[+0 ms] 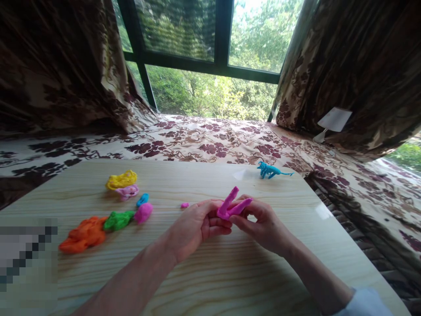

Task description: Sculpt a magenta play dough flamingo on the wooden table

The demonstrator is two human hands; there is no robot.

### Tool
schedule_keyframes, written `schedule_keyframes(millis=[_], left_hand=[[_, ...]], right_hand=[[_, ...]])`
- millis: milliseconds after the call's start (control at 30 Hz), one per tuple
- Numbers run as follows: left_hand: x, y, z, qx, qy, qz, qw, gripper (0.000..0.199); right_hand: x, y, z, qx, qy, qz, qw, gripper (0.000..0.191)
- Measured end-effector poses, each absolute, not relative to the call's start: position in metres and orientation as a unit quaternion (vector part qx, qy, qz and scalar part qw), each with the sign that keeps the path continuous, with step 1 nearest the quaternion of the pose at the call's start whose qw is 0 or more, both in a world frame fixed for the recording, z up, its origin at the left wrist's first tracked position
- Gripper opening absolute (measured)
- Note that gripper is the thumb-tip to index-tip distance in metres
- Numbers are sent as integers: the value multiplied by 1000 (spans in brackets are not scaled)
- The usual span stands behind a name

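A bright pink clay piece (pixel 226 210) with two long prongs, joined at one end, is held above the middle of the table. My left hand (pixel 204 221) supports its joined end, fingers curled beneath it. Thumb and fingers of my right hand (pixel 259 219) pinch the right-hand prong near its base. The other prong points up and away, touched by neither set of fingertips at its top. A small pink bit (pixel 184 205) lies on the table just beyond my left wrist.
Left on the wooden table (pixel 204 281) lie orange (pixel 86 235), green (pixel 117 220), pink (pixel 144 212), blue (pixel 142 200), pale pink (pixel 127 192) and yellow clay (pixel 121 179). A blue clay animal figure (pixel 269 170) stands at the far right. Beyond are patterned fabric and a window.
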State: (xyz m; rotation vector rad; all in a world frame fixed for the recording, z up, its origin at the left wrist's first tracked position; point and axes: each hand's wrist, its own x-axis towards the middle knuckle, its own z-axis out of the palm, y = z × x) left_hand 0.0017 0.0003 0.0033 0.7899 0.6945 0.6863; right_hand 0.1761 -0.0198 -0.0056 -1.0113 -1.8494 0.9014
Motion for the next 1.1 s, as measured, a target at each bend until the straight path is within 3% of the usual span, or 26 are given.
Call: schedule_keyframes(millis=[767, 1100], left_hand=[[4, -1, -6, 313, 342, 347, 815, 22], [5, -4, -2, 315, 332, 333, 824, 18]], right_hand=[[177, -21, 7, -421, -731, 368, 391, 21], [177, -20, 1, -405, -715, 370, 434, 20]])
